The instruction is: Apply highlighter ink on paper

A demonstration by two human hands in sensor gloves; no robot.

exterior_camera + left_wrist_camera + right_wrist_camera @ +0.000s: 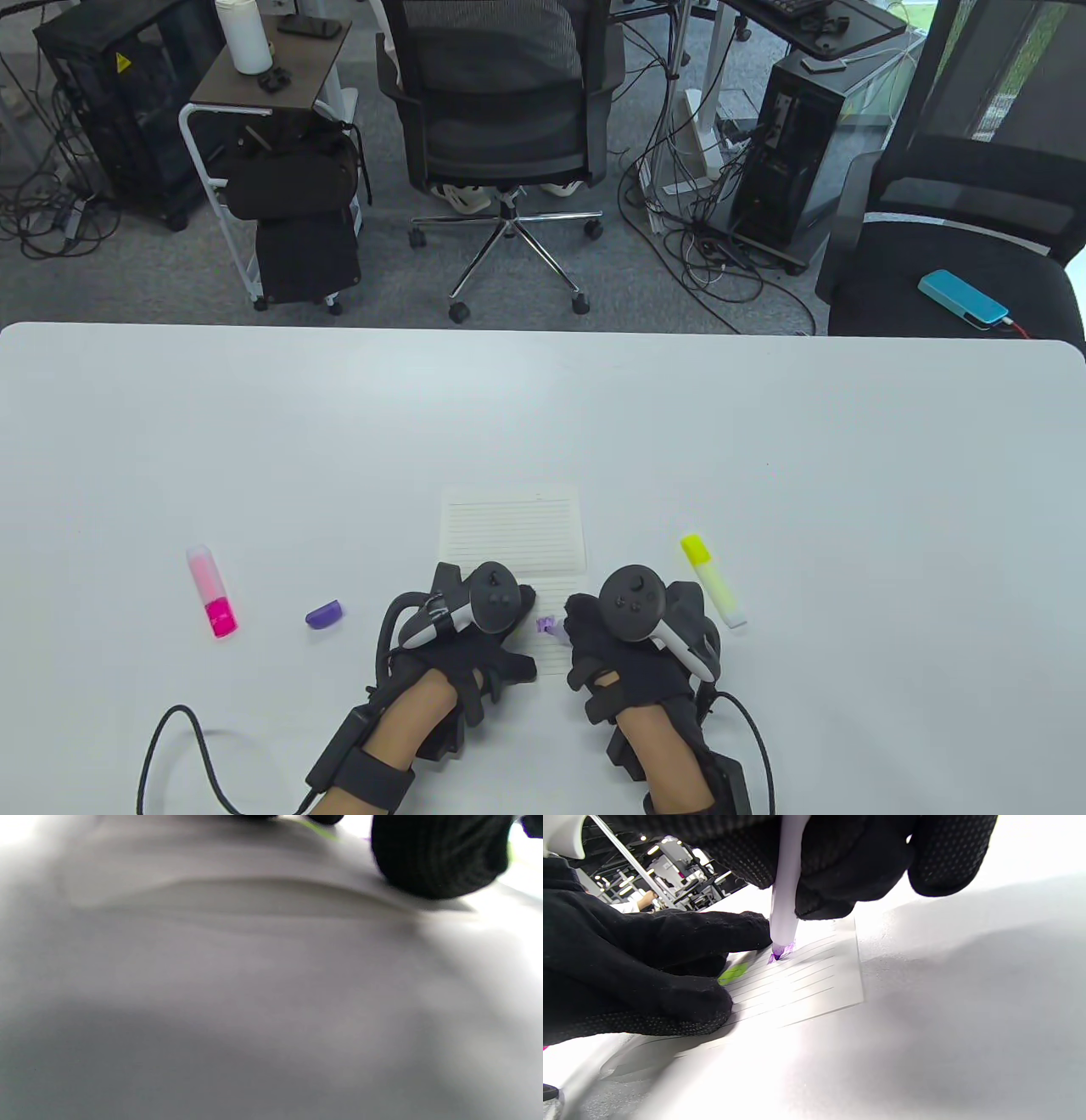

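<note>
The purple highlighter (pixel 784 899) stands nearly upright in the right hand (pixel 632 649), its gloved fingers (pixel 840 870) wrapped around the barrel, and its tip touches the lined paper (pixel 514 531) beside a small purple mark. In the table view only a bit of the pen's purple (pixel 550 626) shows between the two hands. The paper lies near the table's front edge, roughly at its middle, its near part covered by the hands. A green streak (pixel 732 973) shows on the sheet close to the left fingers.

The left hand (pixel 462 641) rests flat on the paper's near left part, fingers spread and holding nothing; one fingertip (pixel 755 929) lies just beside the pen's tip. The left wrist view is blurred and shows little beyond a dark fingertip (pixel 439 855) on a pale surface.

A purple cap (pixel 324 613) lies on the table (pixel 764 424) to the left of the left hand. Farther left lies a pink highlighter (pixel 211 591), capped. A yellow highlighter (pixel 713 581), also capped, lies just right of the right hand.
</note>
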